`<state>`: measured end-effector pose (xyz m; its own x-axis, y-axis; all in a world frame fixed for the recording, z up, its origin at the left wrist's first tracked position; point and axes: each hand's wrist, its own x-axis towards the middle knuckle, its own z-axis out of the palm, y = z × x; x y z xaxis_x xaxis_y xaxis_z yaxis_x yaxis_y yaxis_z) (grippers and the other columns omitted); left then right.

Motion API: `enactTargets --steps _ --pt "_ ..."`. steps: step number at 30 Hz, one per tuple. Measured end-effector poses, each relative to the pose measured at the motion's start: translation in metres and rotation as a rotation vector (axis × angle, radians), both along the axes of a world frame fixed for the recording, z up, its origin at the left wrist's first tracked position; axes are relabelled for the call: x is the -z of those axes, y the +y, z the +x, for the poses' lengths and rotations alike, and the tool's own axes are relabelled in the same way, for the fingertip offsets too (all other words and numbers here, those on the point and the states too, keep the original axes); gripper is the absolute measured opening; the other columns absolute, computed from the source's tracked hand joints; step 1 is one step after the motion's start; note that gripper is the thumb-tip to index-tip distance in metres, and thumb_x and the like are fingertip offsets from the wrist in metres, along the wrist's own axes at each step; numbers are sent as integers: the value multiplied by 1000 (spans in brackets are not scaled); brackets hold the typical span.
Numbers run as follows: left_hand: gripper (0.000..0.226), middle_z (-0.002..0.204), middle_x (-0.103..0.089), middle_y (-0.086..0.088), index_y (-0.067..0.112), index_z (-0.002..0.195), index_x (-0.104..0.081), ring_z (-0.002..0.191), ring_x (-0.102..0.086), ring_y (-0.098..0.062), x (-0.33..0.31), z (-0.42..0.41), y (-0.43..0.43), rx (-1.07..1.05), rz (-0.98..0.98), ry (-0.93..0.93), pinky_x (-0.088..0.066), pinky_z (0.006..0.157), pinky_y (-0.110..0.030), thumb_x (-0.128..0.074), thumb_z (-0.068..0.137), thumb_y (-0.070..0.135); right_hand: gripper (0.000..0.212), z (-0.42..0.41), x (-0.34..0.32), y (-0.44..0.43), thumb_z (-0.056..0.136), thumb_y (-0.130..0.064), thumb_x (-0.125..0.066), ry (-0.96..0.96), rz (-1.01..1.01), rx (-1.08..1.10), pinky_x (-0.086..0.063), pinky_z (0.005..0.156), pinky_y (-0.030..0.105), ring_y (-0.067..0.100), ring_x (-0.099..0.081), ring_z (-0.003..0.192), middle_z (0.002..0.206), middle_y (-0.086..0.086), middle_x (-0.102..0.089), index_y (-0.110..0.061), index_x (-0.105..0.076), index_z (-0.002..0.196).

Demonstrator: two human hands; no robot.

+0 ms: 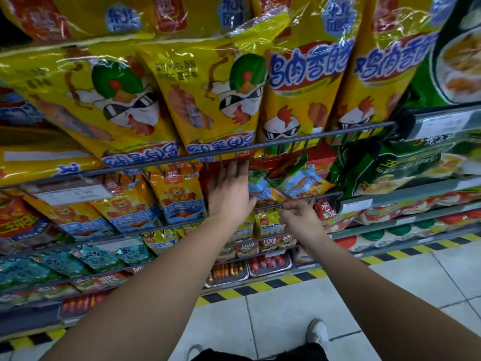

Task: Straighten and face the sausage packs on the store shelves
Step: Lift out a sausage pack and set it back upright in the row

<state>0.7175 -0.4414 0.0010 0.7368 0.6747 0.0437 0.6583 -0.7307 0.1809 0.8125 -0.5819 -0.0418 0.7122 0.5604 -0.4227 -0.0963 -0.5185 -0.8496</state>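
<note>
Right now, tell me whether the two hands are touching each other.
Apart. The head view shows the left hand reaching up toward the upper wire rail, the right hand lower beside it, with small yellow packs visible in the gap between them.

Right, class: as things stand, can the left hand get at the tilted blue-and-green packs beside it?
Probably yes. The left hand reaches over the wire rail into the shelf, fingers straight, and the blue-and-green packs lie just to its right with nothing between them.
</note>
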Motion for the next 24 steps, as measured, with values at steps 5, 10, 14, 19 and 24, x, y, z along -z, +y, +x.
enactTargets --steps 5,10,14,19,24 --pt "78 157 -24 -6 22 145 -34 133 -45 -31 -1 5 6 -23 -84 35 -47 100 -47 -75 82 42 29 -4 -4 4 96 -29 -59 -13 -11 -98 -52 92 46 21 -61 102 111 1 -60 -19 -51 122" --pt "64 132 -57 -4 25 136 -40 103 -65 -27 -7 0 4 -25 -9 0 -51 67 -34 -72 84 45 30 -7 -2 9 97 -28 -59 13 -27 -142 -53 92 44 19 -61 103 113 1 -61 -18 -50 124" --pt "55 94 -70 1 26 131 -42 85 -68 -24 -8 -12 -4 -64 17 -90 -42 55 -29 -70 86 43 33 -10 -1 14 96 -28 -60 55 -13 -155 -53 93 44 17 -61 103 112 0 -62 -17 -51 125" --pt "59 102 -69 0 21 128 -47 91 -66 -27 -9 -39 1 -246 -205 -352 -51 63 -36 -74 82 47 43 -20 1 23 97 -35 -61 179 37 -161 -54 95 43 18 -63 106 115 1 -63 -13 -52 131" --pt "48 91 -57 15 20 112 -49 84 -59 -10 -6 -65 -11 -375 -439 -661 -44 69 -31 -79 80 38 51 -40 -1 29 94 -49 -59 346 133 -183 -56 88 35 17 -66 106 122 5 -65 -14 -53 131"
